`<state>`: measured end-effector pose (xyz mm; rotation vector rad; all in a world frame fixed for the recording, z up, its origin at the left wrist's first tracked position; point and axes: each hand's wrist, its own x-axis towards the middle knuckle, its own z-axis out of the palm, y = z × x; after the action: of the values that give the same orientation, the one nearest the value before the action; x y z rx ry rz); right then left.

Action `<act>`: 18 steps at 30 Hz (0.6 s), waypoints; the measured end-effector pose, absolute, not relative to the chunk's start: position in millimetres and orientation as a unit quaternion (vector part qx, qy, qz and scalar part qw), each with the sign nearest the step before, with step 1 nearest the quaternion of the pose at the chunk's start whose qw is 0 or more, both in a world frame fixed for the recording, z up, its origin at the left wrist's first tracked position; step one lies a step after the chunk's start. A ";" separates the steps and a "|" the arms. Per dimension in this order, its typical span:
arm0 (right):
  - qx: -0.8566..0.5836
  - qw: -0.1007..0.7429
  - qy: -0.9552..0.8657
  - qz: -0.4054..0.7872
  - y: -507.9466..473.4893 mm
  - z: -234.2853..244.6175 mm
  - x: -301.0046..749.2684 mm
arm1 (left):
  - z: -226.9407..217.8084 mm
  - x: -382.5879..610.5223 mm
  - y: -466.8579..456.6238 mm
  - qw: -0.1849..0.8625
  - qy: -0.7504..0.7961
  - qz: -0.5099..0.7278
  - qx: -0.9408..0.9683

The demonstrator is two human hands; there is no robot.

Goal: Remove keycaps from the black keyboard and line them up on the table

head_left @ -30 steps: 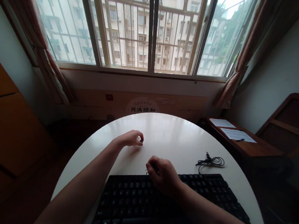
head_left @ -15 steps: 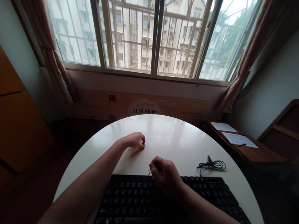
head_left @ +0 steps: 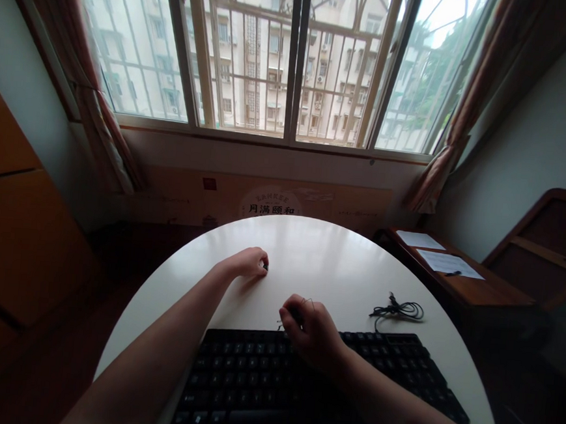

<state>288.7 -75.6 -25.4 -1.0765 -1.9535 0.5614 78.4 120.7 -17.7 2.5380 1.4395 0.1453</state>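
Two hands are over a round white table, with the window at twelve o'clock. Near eleven o'clock, the left hand is bent like a ring, its finger and thumb tips pinched on a tiny black bit. Close to the middle, the right hand is curled in a loose fist over the back edge of the keyboard. Thin wire pokes up from the top of that fist, and it is too dim to tell what else is tucked inside. The keyboard fills six o'clock, and its cord lies in loops at two o'clock.

The black bit looks light, hard and a little slick, so two flat sides are likely the best place to pinch; a slanted squeeze could make it jump away. The wire looks springy and easy to bend, so it seems best held low, not by its tip. The keyboard looks stiff and should lift well by both short ends.
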 end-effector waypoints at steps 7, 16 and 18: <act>-0.429 0.410 -0.772 0.227 -73.7 -25.3 288.1 | -12.6 75.8 120.6 0.155 0.505 0.026 0.849; -0.429 0.412 -0.771 0.226 -73.1 -27.9 289.0 | 4.9 57.9 114.0 0.311 0.556 0.022 0.771; -0.428 0.413 -0.771 0.227 -73.4 -27.9 289.0 | 4.6 53.6 114.5 0.342 0.542 0.017 0.767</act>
<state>289.0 -73.4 -27.9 -1.0767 -1.9389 0.5717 53.6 114.5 4.6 1.9956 1.4091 0.0432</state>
